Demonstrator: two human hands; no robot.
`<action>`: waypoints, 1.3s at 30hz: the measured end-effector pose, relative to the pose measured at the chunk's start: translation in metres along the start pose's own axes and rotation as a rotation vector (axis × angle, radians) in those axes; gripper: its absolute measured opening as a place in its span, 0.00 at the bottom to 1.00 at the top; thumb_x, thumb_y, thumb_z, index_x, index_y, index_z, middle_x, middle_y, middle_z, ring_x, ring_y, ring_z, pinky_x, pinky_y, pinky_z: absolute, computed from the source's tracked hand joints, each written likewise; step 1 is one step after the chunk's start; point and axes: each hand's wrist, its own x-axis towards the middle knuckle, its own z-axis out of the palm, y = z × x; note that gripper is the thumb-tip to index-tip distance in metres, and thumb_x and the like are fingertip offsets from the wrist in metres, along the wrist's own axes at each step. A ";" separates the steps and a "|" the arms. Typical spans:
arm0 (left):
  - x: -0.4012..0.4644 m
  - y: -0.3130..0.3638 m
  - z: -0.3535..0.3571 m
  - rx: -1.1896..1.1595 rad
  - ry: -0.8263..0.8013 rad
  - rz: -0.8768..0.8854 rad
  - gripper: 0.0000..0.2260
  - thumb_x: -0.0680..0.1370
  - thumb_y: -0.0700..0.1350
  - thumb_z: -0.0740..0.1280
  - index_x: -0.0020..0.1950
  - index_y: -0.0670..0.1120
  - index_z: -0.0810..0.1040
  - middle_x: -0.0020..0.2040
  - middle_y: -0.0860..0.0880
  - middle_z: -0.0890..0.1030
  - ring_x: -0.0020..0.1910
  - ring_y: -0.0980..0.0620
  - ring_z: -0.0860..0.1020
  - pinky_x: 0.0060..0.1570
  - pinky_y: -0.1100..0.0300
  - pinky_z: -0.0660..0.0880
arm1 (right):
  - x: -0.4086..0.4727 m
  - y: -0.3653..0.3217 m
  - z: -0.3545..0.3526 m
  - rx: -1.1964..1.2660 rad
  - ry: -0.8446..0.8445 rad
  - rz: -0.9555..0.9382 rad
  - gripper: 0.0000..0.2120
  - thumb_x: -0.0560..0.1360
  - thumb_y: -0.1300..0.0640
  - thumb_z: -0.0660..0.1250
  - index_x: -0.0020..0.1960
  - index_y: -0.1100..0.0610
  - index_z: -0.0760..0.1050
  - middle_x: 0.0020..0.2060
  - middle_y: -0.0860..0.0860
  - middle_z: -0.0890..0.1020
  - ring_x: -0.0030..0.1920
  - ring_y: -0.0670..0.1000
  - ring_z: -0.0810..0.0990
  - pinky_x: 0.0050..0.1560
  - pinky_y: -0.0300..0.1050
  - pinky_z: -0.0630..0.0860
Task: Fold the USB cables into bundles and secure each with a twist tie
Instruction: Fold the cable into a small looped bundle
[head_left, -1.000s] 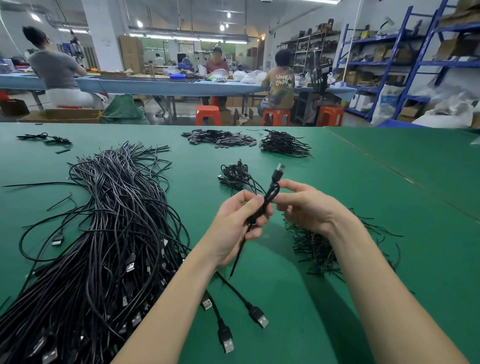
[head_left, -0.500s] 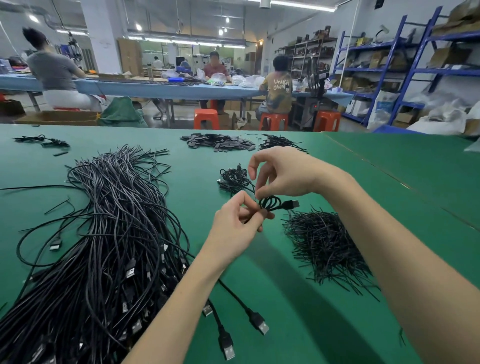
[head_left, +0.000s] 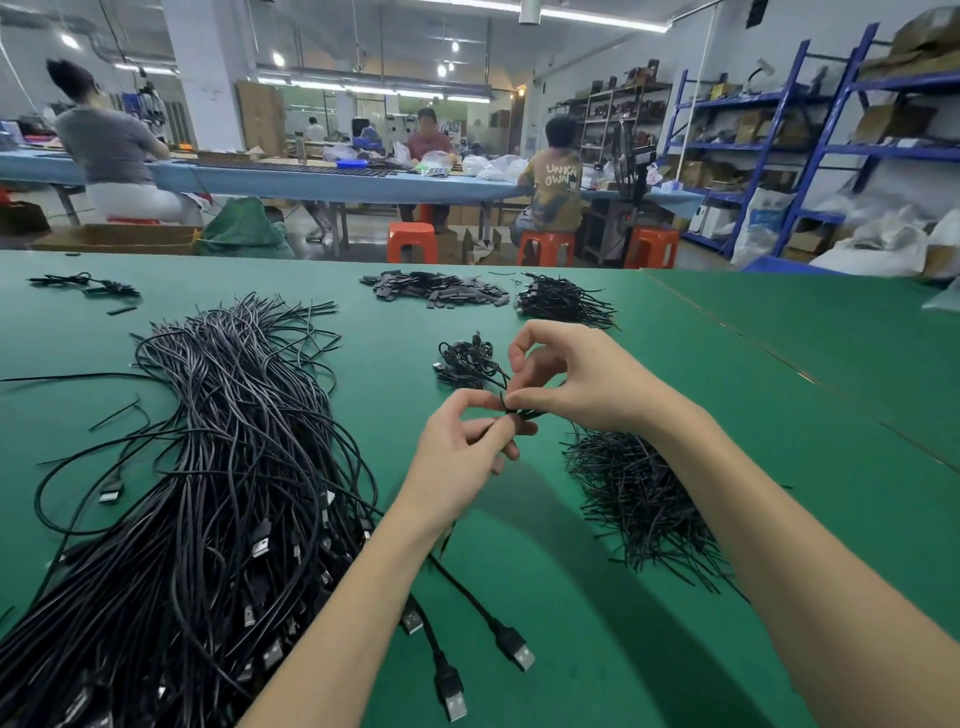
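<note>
Hands meet above the middle of the green surface (head_left: 675, 649), raised clear of it so the work can be turned freely. The left hand (head_left: 462, 452) curls its fingers round the folded cable bundle (head_left: 522, 414) and pinches it at the waist; this grip keeps the loops from springing open. The right hand (head_left: 576, 379) pinches the same spot from above with thumb and forefinger, its other fingers arched away, which suits winding a twist tie; the tie itself is too small to make out between the fingertips. Most of the bundle is hidden inside the two hands.

The loose USB cables (head_left: 208, 493) lie in a long heap along the left side of the surface, plugs toward the near edge, within reach of the left hand. The twist tie pile (head_left: 639, 499) lies just right of the hands, under the right forearm, so the right hand can draw from it directly. A small heap of finished bundles (head_left: 467, 358) sits just beyond the hands, toward the far edge, probably as the drop point. Two further dark piles (head_left: 436, 288) lie near the far edge.

Judgement: the tying step is in hand on this bundle.
</note>
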 end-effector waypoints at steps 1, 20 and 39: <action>0.001 0.001 -0.001 -0.073 0.007 -0.010 0.04 0.80 0.38 0.67 0.54 0.41 0.74 0.43 0.43 0.87 0.31 0.54 0.75 0.35 0.63 0.73 | -0.003 0.002 0.000 0.017 0.024 -0.025 0.12 0.73 0.62 0.76 0.48 0.57 0.72 0.39 0.46 0.87 0.42 0.46 0.84 0.43 0.36 0.78; -0.008 -0.010 0.011 0.341 0.322 0.414 0.09 0.77 0.39 0.70 0.44 0.53 0.76 0.36 0.59 0.84 0.33 0.54 0.82 0.36 0.54 0.78 | -0.022 -0.011 0.029 -0.047 0.329 0.100 0.03 0.73 0.56 0.78 0.42 0.54 0.85 0.32 0.46 0.85 0.33 0.40 0.82 0.37 0.30 0.75; 0.000 0.022 -0.017 -0.633 -0.057 -0.117 0.14 0.70 0.37 0.72 0.55 0.42 0.80 0.48 0.43 0.85 0.41 0.52 0.83 0.44 0.63 0.80 | -0.025 0.005 0.054 1.330 0.153 0.351 0.06 0.70 0.64 0.71 0.46 0.64 0.79 0.35 0.54 0.81 0.31 0.46 0.78 0.38 0.35 0.79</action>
